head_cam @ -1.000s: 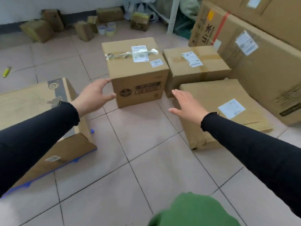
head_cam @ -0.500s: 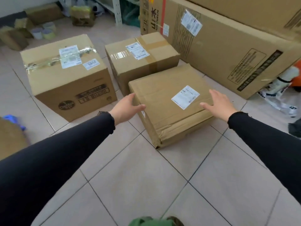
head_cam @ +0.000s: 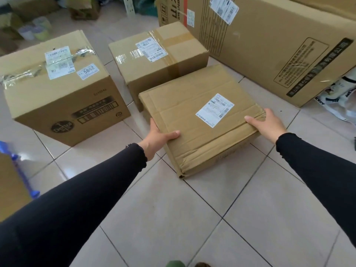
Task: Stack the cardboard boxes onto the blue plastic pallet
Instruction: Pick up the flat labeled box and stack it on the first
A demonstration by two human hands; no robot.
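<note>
A flat cardboard box (head_cam: 194, 120) with a white label lies on the tiled floor in the middle. My left hand (head_cam: 157, 136) grips its left edge, thumb on top. My right hand (head_cam: 267, 124) grips its right corner, thumb on top. Behind it sits a taped box (head_cam: 154, 60), and to the left stands a taller printed box (head_cam: 59, 87). At the far left edge, a strip of the blue plastic pallet (head_cam: 21, 170) shows beneath another cardboard box (head_cam: 9, 185).
A very large carton (head_cam: 269, 41) lies along the right, with plastic bags (head_cam: 339, 97) beside its near end. Small packages and tape rolls (head_cam: 36, 29) clutter the far left floor. Bare tiles stretch in front of me.
My view swung right from the tall box to the flat box. Both hands reached in and closed on the flat box's two sides.
</note>
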